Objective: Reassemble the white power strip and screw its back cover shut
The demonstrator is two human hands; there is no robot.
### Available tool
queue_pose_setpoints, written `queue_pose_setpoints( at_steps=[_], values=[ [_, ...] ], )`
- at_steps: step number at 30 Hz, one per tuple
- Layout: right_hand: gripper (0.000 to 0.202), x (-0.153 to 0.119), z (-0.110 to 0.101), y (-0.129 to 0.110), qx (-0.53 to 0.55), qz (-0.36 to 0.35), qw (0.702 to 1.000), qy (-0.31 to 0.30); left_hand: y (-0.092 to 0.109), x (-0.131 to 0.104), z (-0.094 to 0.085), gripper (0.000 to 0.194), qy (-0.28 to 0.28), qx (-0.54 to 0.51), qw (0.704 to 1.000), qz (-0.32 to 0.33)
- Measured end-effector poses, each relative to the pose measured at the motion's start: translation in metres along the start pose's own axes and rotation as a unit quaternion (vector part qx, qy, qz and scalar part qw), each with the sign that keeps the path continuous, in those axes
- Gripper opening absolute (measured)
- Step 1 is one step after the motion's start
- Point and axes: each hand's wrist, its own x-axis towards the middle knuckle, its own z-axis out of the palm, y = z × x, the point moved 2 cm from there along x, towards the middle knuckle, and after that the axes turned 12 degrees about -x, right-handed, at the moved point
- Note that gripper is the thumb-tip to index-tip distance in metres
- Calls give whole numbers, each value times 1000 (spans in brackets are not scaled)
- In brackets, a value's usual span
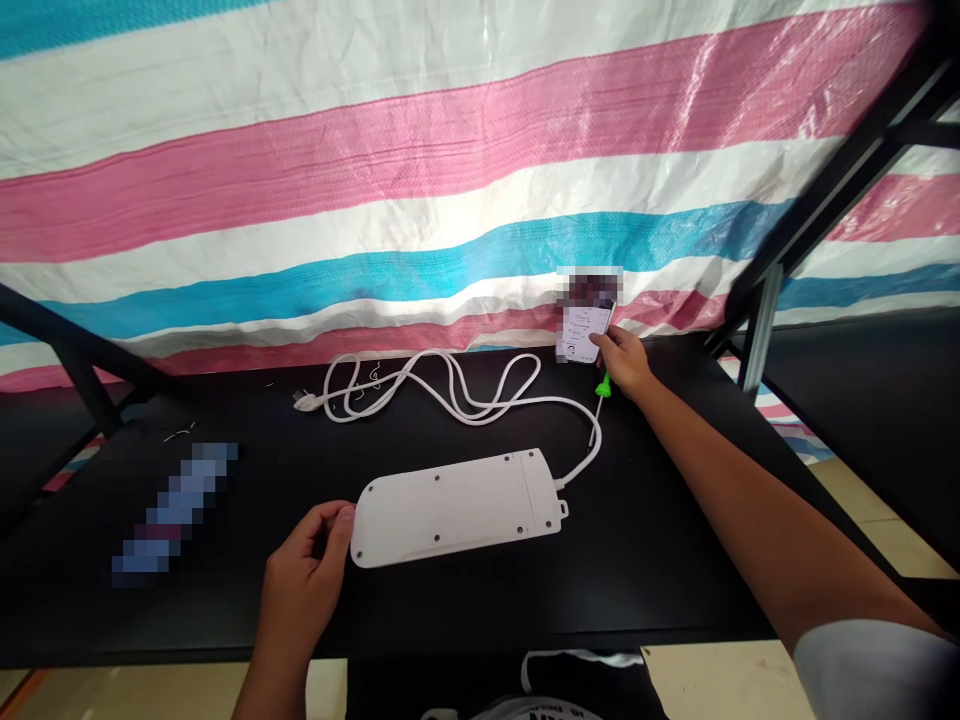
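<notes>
While the left hand pinches a rigid-looking power strip, the right hand touches a phone, grip unclear. Grasp the strip's long edges.

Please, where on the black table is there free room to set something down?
Free: between white power strip and right forearm; between blurred item and left hand. Crowded: behind the strip, with cable, phone, right hand and screwdriver.

The long, white, round-cornered plastic power strip looks smooth and softly satiny, its thin white plastic cable smooth too, the broad black table matt, and the pink-white-blue striped woven-plastic sheet wrinkled and glossy
</notes>
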Motion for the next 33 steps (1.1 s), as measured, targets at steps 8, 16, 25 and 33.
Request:
queue_pose_setpoints(
  at_steps=[8, 16, 25, 33],
  values=[
    [31, 0, -1, 0, -11, -4, 1000, -1, 1, 1, 0, 45, 5, -4, 1000, 19],
    [32, -3, -1, -5, -6, -10, 1000, 4, 13, -1, 0, 48, 4, -11, 1000, 3],
    [32, -2, -1, -3, -23, -16, 1000, 3, 5, 1, 1, 47, 3, -6, 1000, 14],
    [35, 0, 0, -2, -27, -18, 999, 7, 8, -2, -1, 49, 0, -12, 1000, 12]
  ],
)
